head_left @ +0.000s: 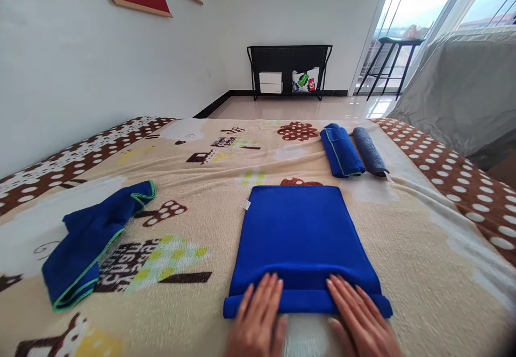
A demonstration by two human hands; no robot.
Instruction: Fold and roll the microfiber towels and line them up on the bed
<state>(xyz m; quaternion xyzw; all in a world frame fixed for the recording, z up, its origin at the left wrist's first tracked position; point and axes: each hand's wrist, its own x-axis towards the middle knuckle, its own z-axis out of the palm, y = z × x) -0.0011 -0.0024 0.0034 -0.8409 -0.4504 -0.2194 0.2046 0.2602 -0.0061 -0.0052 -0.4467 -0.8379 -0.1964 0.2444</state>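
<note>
A blue towel [300,228] lies spread flat on the patterned blanket [209,195] in front of me. Its near edge is turned up into a short roll [304,299]. My left hand [258,319] rests flat on the left part of that roll, fingers stretched out and together. My right hand [360,319] lies flat on the right part, fingers extended too. Both hands press on the towel without wrapping round it.
A crumpled blue towel with green trim [91,244] lies at the left. A rolled blue towel [341,150] and a rolled grey towel [370,151] lie side by side at the far right. Beyond the bed stand a black shelf [288,69] and a stool [389,64].
</note>
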